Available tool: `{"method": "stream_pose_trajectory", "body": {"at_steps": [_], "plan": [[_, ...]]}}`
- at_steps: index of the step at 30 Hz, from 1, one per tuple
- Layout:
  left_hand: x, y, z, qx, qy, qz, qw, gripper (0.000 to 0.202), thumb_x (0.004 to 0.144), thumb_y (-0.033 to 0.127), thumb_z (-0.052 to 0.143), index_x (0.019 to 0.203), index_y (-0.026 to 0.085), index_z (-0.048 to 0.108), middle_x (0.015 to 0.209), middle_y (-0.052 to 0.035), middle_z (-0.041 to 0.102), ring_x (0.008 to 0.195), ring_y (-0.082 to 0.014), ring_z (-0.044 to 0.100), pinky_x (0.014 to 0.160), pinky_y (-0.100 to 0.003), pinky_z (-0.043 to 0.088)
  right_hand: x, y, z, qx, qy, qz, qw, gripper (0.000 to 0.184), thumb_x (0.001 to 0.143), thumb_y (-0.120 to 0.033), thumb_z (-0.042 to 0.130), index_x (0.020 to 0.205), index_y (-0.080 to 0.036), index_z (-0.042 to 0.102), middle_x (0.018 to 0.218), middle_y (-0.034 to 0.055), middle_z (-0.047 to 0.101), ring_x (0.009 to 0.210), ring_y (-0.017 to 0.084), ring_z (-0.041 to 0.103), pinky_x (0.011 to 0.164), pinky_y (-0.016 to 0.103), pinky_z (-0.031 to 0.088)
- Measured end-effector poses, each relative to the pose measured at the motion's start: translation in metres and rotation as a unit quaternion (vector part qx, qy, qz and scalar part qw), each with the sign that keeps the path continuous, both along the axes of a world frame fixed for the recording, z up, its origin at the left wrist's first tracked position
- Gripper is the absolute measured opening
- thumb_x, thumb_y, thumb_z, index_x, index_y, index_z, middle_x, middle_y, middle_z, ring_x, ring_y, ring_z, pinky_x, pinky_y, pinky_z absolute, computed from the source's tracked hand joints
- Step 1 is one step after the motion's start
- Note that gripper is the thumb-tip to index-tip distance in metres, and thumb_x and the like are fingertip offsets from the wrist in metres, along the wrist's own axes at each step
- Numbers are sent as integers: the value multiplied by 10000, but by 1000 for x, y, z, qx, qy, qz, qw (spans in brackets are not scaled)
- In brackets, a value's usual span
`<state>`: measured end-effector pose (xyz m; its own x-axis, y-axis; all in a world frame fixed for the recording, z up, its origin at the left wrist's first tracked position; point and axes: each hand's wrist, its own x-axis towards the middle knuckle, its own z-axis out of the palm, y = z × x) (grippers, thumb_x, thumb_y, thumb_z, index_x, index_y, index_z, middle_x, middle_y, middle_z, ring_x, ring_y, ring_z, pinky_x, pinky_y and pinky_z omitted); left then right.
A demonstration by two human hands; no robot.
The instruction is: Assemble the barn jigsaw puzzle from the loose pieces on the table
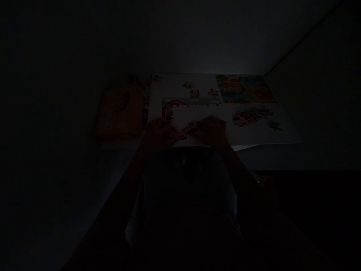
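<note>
The view is very dark. A white board (254,133) lies on the surface with a partly built jigsaw puzzle (176,105) along its top and left edges. My left hand (158,133) rests at the board's near edge, by the puzzle's lower left corner. My right hand (210,130) sits just to the right of it, over a few joined pieces (191,126). Both hands look curled, but the dark hides the fingers and whatever they may hold.
A colourful reference picture (245,88) lies at the board's far right. Loose pieces (251,114) are heaped on the right, with a few more pieces (194,90) near the top. An orange puzzle box (120,113) lies to the left.
</note>
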<state>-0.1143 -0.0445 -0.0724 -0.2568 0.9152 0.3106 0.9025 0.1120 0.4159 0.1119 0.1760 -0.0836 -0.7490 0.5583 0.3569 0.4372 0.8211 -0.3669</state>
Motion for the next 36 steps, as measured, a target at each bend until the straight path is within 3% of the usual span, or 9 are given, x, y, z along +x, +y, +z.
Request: {"method": "stream_pose_trajectory", "body": {"at_steps": [6,11,15,21,29,36], "plan": [[-2,-1,-2,4,7,-7,1000,554,972,554,849,1450,289,761,1555,-144,676,1489,-393,576,1263,-606,480,27,14,-5,6,-21,-17,1000,614,982,-736,781,1385,-272,771,1464,188,711,1348,448,633,1112,631,449],[-4,0,-5,5,11,-7,1000,577,960,569,855,1451,285,752,1570,-153,658,1512,-406,558,1276,-619,465,29,38,-11,11,-47,3,999,488,1053,-666,710,1363,-309,828,1494,172,678,1350,431,615,1116,655,466],[-6,0,-8,3,13,-9,1000,583,960,589,855,1453,296,751,1572,-149,655,1521,-408,551,1284,-625,452,24,48,-11,0,-30,5,1000,540,1057,-692,670,1395,-298,819,1463,182,665,1332,449,604,1124,673,456],[-4,0,-6,12,14,-8,1000,603,944,558,875,1454,259,752,1552,-166,667,1492,-402,568,1263,-605,476,12,48,0,1,-75,160,984,759,1000,-730,762,1664,-385,633,1692,144,544,1455,449,529,1200,656,382],[-5,0,-6,2,13,-6,1000,616,940,554,874,1473,274,741,1567,-155,658,1505,-402,555,1271,-604,469,-11,48,3,17,-65,206,976,441,1029,-705,781,1306,-368,844,1524,103,670,1394,399,561,1187,610,371],[-3,0,-4,-5,17,-2,1000,615,951,573,865,1475,278,737,1591,-149,660,1531,-412,539,1292,-618,445,5,24,-8,54,-36,128,990,446,1036,-686,770,1274,-312,824,1431,135,722,1312,398,579,1118,589,384]]}}
